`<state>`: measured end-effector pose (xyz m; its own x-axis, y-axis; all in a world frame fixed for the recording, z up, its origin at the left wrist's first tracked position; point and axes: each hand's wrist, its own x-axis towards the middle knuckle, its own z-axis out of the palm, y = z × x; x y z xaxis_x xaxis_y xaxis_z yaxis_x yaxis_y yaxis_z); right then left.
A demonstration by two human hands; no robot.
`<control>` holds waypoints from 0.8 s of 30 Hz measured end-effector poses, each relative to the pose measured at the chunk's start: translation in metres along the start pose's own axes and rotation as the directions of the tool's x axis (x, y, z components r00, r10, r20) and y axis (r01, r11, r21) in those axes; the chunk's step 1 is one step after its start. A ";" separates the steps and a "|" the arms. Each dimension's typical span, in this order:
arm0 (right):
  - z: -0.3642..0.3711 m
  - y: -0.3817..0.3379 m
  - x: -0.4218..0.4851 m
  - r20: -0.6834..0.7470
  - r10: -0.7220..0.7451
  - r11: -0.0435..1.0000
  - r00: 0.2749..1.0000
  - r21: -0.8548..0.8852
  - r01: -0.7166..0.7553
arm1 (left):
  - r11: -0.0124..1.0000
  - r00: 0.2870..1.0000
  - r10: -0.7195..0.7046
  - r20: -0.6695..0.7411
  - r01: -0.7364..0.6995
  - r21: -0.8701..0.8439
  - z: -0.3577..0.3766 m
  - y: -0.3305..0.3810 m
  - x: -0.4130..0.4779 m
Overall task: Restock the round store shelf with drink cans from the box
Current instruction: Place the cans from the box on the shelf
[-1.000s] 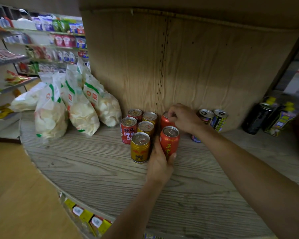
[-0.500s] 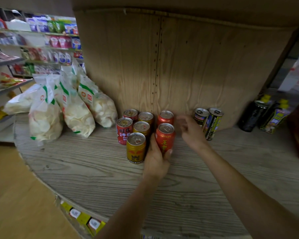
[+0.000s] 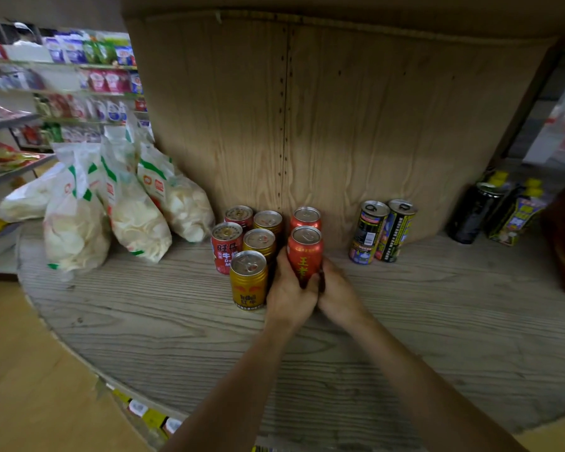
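Note:
Several drink cans stand in rows on the round wooden shelf [image 3: 144,321], close to its curved back panel. A red can [image 3: 305,249] with yellow characters is at the front of the right row, with another red can [image 3: 306,216] behind it. My left hand [image 3: 289,291] grips the front red can from its left side. My right hand [image 3: 338,288] wraps its lower right side. A gold can [image 3: 248,280] stands upright just left of my left hand, touching it. The box is out of view.
Two tall dark cans [image 3: 384,231] stand to the right of the group. Dark bottles [image 3: 473,210] sit further right. Bags of white crackers [image 3: 128,220] lean at the left. Store shelving [image 3: 62,93] is behind them, and price labels [image 3: 150,415] line the shelf's front rim.
My right hand left the rear red can and came forward onto the front red can. My left hand stayed on that can.

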<state>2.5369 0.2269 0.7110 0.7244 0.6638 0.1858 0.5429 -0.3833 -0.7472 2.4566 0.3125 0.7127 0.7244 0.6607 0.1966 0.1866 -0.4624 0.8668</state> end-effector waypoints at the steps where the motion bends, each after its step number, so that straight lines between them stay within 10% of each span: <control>1: 0.003 0.001 -0.001 -0.021 -0.005 1.000 1.000 -0.012 0.004 | 1.000 1.000 -0.002 -0.002 0.002 -0.003 0.000 0.000 0.000; 24: 0.013 0.008 -0.001 -0.096 -0.038 0.995 0.995 -0.095 0.029 | 1.000 1.000 -0.025 -0.014 0.024 -0.007 0.004 0.000 0.003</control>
<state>2.5354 0.2319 0.6961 0.7407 0.6132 0.2745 0.6016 -0.4235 -0.6773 2.4615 0.3123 0.7116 0.7103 0.6801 0.1815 0.1995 -0.4418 0.8746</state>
